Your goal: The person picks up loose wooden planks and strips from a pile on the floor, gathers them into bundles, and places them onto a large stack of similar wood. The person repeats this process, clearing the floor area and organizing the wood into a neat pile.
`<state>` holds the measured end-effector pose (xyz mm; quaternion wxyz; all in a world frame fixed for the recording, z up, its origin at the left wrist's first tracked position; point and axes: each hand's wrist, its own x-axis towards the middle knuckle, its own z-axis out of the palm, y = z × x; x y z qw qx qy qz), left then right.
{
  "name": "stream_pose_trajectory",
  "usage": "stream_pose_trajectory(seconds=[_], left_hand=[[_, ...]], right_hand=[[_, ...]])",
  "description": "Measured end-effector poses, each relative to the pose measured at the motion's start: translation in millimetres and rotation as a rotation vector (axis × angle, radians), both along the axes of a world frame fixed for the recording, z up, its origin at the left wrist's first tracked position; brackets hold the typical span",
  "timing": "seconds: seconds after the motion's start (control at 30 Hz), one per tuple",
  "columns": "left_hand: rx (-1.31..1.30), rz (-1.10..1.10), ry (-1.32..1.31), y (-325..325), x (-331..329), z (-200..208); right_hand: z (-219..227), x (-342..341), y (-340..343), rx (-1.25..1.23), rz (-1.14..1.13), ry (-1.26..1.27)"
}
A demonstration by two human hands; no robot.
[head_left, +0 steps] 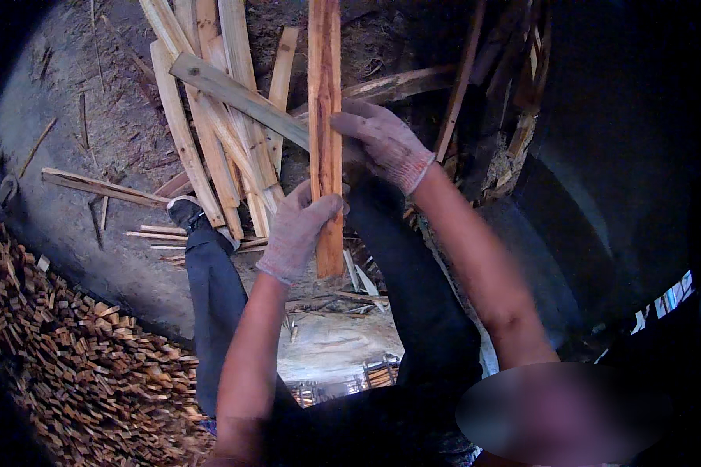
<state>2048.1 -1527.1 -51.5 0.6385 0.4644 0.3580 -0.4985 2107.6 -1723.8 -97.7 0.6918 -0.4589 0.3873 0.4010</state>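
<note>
Upright reddish wood slat [325, 132], steadied between both gloved hands: left hand [297, 231] closed round its lower end, right hand [383, 142] clasping its edge midway. Loose planks [210, 117] scattered on dirt floor [62, 132] beyond.

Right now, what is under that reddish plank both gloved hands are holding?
Beneath the reddish plank held by the left hand and right hand lie pale wood slats on dirt ground. What lies directly behind it is covered.
</note>
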Motion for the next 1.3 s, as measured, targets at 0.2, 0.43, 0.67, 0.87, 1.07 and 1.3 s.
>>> stream_pose_trajectory(seconds=[0.2, 0.43, 0.67, 0.87, 1.07, 1.3], left_hand=[[-0.043, -0.035, 0.030, 7, -5, -1], [0.521, -0.117, -0.182, 65, -43, -38], [1.127, -0.237, -0.656, 69, -22, -64], [0.568, -0.401, -0.616, -61, 26, -70], [0.236, -0.509, -0.455, -177, 16, -151], [0.045, -0.433, -0.183, -169, 19, -158]], right_hand=[[-7, -1, -24, -0.247, 0.534, -0.462], [-28, 34, -98, -1.305, 0.611, -0.220], [-78, 56, -223, -1.706, 0.779, -0.267], [-104, 48, -266, -1.399, 0.774, -0.209], [-88, -50, -189, -1.119, 0.601, -0.123], [-74, -127, -101, -0.739, 1.063, -0.373]])
